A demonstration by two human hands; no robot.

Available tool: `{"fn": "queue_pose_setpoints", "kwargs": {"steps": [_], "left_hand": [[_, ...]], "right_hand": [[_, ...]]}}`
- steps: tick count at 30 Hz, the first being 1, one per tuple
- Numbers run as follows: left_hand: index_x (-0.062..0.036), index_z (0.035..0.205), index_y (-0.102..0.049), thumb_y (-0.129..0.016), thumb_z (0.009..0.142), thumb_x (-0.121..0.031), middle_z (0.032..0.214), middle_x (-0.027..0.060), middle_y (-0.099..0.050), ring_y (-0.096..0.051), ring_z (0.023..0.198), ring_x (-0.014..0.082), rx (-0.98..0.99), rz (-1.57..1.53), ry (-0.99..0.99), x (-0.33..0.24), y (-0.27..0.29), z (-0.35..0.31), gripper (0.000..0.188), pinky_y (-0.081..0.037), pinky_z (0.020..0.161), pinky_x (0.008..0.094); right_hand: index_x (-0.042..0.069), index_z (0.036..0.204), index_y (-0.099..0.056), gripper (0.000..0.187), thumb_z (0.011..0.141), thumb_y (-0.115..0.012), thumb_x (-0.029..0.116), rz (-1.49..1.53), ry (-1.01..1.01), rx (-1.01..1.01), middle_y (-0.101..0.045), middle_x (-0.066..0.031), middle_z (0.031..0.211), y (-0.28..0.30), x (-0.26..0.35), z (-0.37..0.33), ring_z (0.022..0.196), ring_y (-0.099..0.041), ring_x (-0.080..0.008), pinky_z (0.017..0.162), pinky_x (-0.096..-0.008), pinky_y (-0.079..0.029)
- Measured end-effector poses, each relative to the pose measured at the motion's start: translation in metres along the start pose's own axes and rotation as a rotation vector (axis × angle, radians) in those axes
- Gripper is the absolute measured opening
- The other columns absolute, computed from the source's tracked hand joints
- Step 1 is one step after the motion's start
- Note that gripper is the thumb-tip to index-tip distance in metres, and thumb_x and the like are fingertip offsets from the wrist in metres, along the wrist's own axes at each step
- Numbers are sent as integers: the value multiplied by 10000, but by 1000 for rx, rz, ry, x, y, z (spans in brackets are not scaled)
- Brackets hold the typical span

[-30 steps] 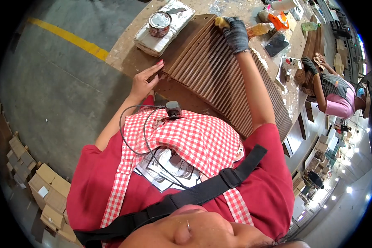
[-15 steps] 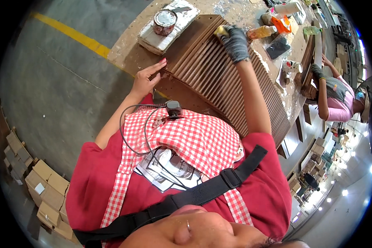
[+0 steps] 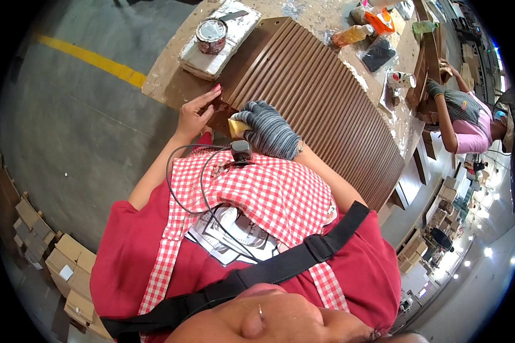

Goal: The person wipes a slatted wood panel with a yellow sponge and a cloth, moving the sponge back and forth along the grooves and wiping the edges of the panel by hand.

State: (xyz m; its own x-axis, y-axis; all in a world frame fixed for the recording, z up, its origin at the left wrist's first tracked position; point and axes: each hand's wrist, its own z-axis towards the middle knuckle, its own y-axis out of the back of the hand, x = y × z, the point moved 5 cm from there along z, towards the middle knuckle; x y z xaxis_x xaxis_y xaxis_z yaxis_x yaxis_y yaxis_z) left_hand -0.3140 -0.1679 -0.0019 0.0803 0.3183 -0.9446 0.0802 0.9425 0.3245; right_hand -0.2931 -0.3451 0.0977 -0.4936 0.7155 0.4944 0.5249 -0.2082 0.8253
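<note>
A brown ribbed wooden panel (image 3: 326,108) slants across the work table in front of me. In a grey striped glove, my right hand (image 3: 270,130) is closed on a yellow sponge (image 3: 238,128) at the panel's near edge. The sponge's underside is hidden. My bare left hand (image 3: 195,116) is at the panel's left corner, its fingers stretched out and the fingertips against the corner. Just beyond, a stained paint can (image 3: 212,35) and a flat scraper (image 3: 233,15) sit on a white, paint-marked block (image 3: 219,59).
The table (image 3: 171,57) carries a bottle of amber liquid (image 3: 352,35), an orange packet (image 3: 380,23), a black pouch (image 3: 377,55) and a printed cup (image 3: 401,79) beyond the panel. To the right a co-worker (image 3: 469,111) handles dark wood. Cardboard boxes (image 3: 71,263) stand at lower left.
My right hand has come from the panel's far edge to its near edge with the sponge. My left hand has stayed by the corner. The view has shifted slightly.
</note>
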Motion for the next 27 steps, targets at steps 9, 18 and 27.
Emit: {"fn": "queue_pose_setpoints", "kwargs": {"steps": [9,18,27], "left_hand": [[-76,1247,-609,-527,826,50,1294,79,-594,-562,1198,196,-21,-10,13,-3,0,-1,447,-426,998,301],[-74,1236,-617,-538,821,38,1291,85,-594,-569,1190,207,-53,-24,-3,-5,-4,-2,437,-430,991,299],[-75,1239,-614,-540,817,38,1285,87,-599,-576,1181,205,-84,-37,-8,-9,-3,-9,443,-428,990,297]], "right_hand": [[82,1135,-653,402,746,-729,152,174,74,37,-616,-138,1039,17,-4,2,1039,-563,-318,957,-397,-430],[68,1155,-614,438,733,-708,137,-6,69,-193,-595,-138,1085,16,-5,22,1043,-545,-317,965,-407,-415],[106,1108,-647,371,755,-732,181,-294,-108,-369,-623,-141,1059,63,-95,78,1014,-553,-313,913,-399,-457]]}}
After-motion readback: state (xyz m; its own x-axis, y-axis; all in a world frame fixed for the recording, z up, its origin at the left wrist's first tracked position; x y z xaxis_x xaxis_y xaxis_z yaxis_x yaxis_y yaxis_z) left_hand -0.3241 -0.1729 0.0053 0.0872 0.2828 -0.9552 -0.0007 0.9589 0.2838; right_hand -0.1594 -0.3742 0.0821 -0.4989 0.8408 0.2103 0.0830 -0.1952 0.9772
